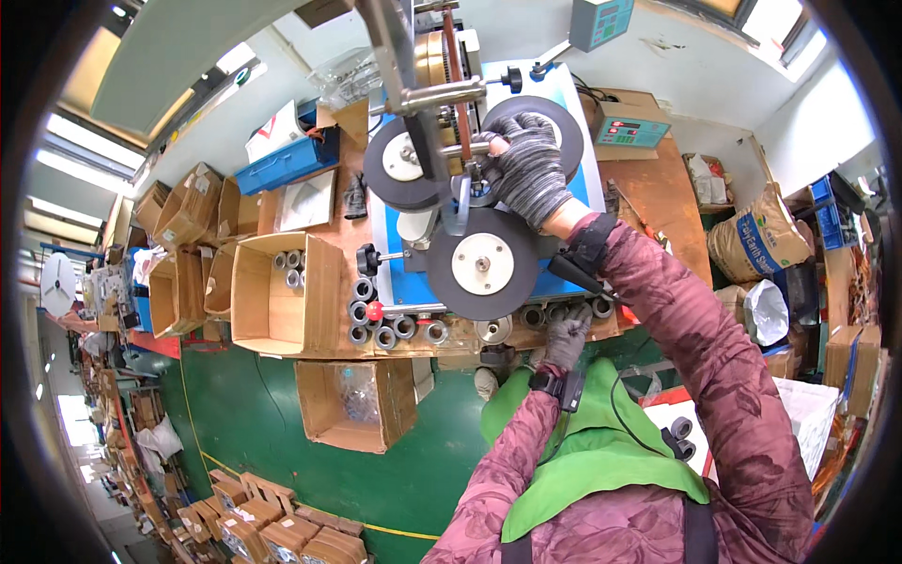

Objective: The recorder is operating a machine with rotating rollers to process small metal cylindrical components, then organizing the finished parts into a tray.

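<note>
Plainly, black wheel (570, 138) under curled right hand (532, 171), rings (533, 324) by half-curled left hand (567, 340); holds unclear.

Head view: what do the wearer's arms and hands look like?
Mauve sleeves with leafy pattern. Right hand: dark grey streaked knit glove. Left hand: lighter grey glove. Black straps on both wrists; thin black cable by the left.

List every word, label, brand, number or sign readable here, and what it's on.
Locations only; I don't transcribe printed text or name brands.
Tan sack, right: large pale lettering on blue, partly readable, not copied.
Teal control box, right of the machine: red display, markings too small to read.
Upper control box: panel markings, too small.
Cardboard boxes, lower left: pale labels, too small.
</note>
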A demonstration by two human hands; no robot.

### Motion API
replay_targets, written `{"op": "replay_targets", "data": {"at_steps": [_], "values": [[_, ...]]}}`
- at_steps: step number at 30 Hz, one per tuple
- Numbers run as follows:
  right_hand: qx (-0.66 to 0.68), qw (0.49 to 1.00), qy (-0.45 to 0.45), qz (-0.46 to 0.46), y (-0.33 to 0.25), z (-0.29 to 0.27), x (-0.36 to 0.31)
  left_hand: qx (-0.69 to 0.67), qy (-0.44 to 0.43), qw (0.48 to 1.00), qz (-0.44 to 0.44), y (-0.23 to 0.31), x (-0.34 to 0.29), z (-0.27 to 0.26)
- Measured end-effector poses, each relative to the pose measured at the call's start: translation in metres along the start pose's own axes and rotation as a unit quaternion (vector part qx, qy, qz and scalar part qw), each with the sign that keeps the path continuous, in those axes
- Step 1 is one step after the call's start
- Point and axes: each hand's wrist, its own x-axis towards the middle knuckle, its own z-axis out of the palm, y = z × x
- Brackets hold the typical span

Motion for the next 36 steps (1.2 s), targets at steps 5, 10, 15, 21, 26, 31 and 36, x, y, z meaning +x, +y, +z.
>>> {"op": "replay_targets", "data": {"at_steps": [5, 10, 15, 21, 26, 31, 36], "values": [[-0.023, 0.999, 0.010, -0.021, -0.007, 0.002, 0.005, 0.103, -0.067, 0.986, -0.110, -0.087, -0.052, -0.067], [-0.012, 0.999, 0.032, -0.023, -0.015, -0.002, 0.008, -0.151, 0.081, 0.941, -0.291, -0.070, -0.039, -0.122], [0.012, 0.999, 0.030, -0.031, -0.018, 0.003, -0.002, -0.156, 0.111, 0.930, -0.315, -0.064, -0.029, -0.122], [0.008, 1.000, 0.015, -0.007, -0.022, -0.014, 0.000, 0.124, -0.051, 0.917, -0.377, -0.126, -0.085, -0.163], [0.007, 0.999, 0.033, -0.005, -0.019, -0.012, 0.001, -0.161, 0.084, 0.866, -0.466, -0.170, -0.165, -0.226], [-0.003, 0.998, 0.060, -0.003, -0.017, -0.012, -0.002, -0.110, 0.171, 0.854, -0.478, -0.149, -0.230, -0.295], [-0.004, 0.999, 0.032, 0.021, -0.022, -0.014, -0.002, -0.157, 0.252, 0.818, -0.492, -0.146, -0.258, -0.326]]}}
